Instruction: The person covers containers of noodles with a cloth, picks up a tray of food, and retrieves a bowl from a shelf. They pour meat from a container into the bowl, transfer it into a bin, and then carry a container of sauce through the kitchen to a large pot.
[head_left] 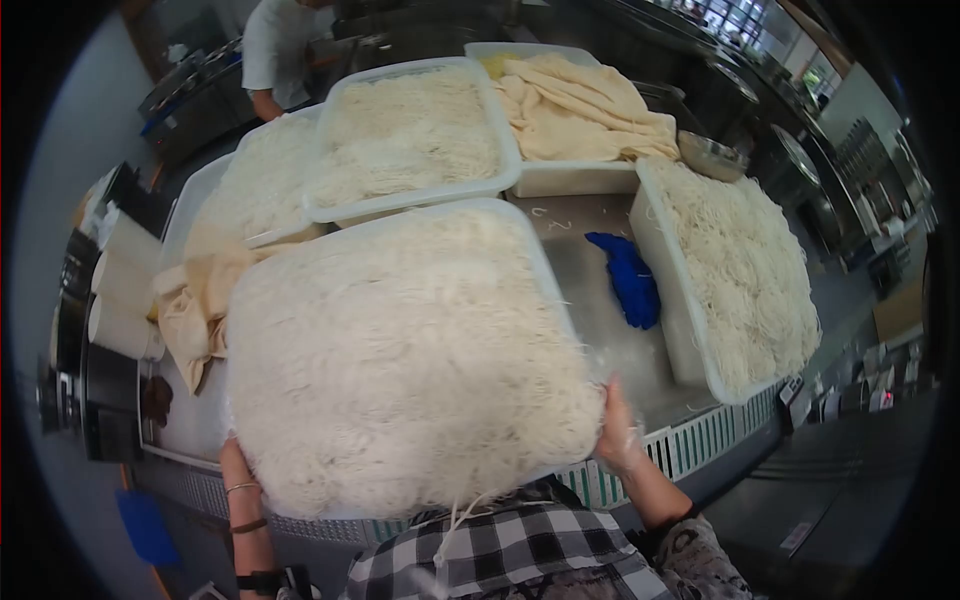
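We're in the head view, and the big item is the front tub [541, 262], right at the centre of the frame, heaped with pale noodles [410, 360], the strands a touch blurred. The left hand [232, 455] is on its lower left side, mostly behind the wall, so I can't tell how those fingers stand. Over at the lower right corner, the right hand [620, 430] has its thumb up against the edge; the other fingers are hidden, so spread or together, I can't tell. The tub overlaps the near edge of the steel table [640, 375], just above a checked apron [500, 550] at bottom centre; whether its base touches the table can't be seen.

Look right of centre: a blue glove [630, 283] lies on the steel, just beside the right-hand tub [675, 320], also piled with noodles. Upper centre, the rear tub [510, 150] carries more of them, and next to it a cream cloth [575, 105] drapes over another tub [575, 180], a metal bowl [712, 157] near its right end. Out left, a beige cloth [190, 310] hangs crumpled by the front tub, and in the upper left a person in white [278, 50] stands behind it all.
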